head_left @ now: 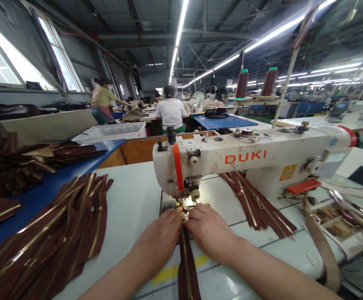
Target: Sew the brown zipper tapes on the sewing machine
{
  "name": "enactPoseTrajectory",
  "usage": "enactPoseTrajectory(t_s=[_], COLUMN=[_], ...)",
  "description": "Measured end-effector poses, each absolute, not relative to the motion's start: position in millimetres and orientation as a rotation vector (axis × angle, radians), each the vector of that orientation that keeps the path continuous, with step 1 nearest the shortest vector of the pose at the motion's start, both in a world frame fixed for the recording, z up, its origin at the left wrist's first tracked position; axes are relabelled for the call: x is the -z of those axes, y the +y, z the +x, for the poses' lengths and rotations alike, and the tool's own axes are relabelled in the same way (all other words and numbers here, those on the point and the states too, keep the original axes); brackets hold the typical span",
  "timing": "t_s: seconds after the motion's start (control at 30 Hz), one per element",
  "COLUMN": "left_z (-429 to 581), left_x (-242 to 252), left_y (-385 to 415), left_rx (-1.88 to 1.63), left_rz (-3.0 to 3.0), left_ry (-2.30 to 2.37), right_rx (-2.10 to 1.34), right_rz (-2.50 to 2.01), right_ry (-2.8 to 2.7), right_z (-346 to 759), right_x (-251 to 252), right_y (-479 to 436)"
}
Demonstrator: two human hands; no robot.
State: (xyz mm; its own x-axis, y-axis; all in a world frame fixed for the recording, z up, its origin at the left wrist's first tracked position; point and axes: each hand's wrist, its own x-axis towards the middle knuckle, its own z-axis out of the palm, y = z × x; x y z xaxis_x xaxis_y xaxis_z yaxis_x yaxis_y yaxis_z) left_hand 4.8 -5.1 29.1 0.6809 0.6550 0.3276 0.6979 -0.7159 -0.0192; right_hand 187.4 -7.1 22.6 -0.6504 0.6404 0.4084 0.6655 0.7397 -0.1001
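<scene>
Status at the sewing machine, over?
Left hand, right hand together at brown zipper strip. Sewing machine directly ahead. Zipper pile left, apart from hands.

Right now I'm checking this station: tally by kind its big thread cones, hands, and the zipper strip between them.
Brown green-topped thread cones: 2
Black green-ended thread cone: 1
Bare hands: 2
Brown zipper strip with gold teeth: 1
Total: 6

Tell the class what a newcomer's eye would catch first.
Probably the white, orange-lettered sewing machine, spanning centre to right. Below its left end, the bare left hand and right hand meet at a brown fabric zipper strip with gold teeth. Similar brown zipper strips lie heaped at left.
</scene>
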Motion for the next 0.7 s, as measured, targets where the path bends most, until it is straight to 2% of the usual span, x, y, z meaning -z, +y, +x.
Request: enactPoseTrajectory(t_s=[0.7], left_z=[7], left_x=[-26], left_y=[-14], left_rx=[0.636], left_rz=[-2.741], left_ry=[-1.192], right_rx=[0.039], right_rz=[-0.945], right_ry=[-2.508], right_z=[190], right_x=[-24], right_y=[-7])
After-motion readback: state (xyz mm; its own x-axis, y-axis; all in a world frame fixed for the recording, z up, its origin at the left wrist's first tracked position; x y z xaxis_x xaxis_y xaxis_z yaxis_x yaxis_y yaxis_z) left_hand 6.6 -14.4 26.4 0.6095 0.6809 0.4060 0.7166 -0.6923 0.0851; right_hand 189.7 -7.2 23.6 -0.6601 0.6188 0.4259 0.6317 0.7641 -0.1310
